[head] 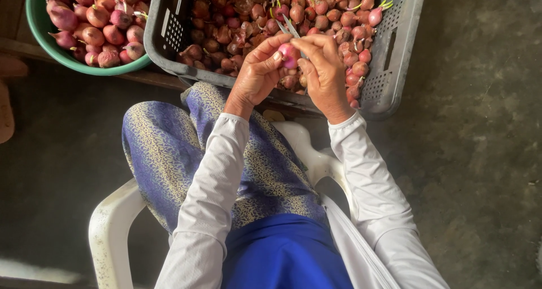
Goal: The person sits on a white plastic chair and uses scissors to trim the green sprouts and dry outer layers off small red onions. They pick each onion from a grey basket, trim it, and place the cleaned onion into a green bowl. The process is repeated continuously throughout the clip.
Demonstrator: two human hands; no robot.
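Grey concrete floor (480,170) carries the whole scene. One white plastic chair (113,227) stands on it, with the person seated on it, in white sleeves and a blue patterned garment.

One grey plastic crate (389,68) sits past the knees, perforated along its walls. It is filled with small red onions, too many to count, heaped from wall to wall; several near the far right corner show green sprouts.

One green bowl (39,29) stands just beside the crate's left wall, apparently touching it. It holds roughly two dozen peeled onions, paler and glossier than those in the crate.

Two hands work over the crate's near edge, close together. Left hand (257,74): fingers closed around one pink peeled onion (289,54), thumb pressed on its side. Right hand (324,68): fingers curled shut on one small knife (288,28), its thin blade pointing away from the person over the crate's contents. The right fingertips also touch the held onion.

One tan object shows at the floor's left edge, cut off and unidentifiable.
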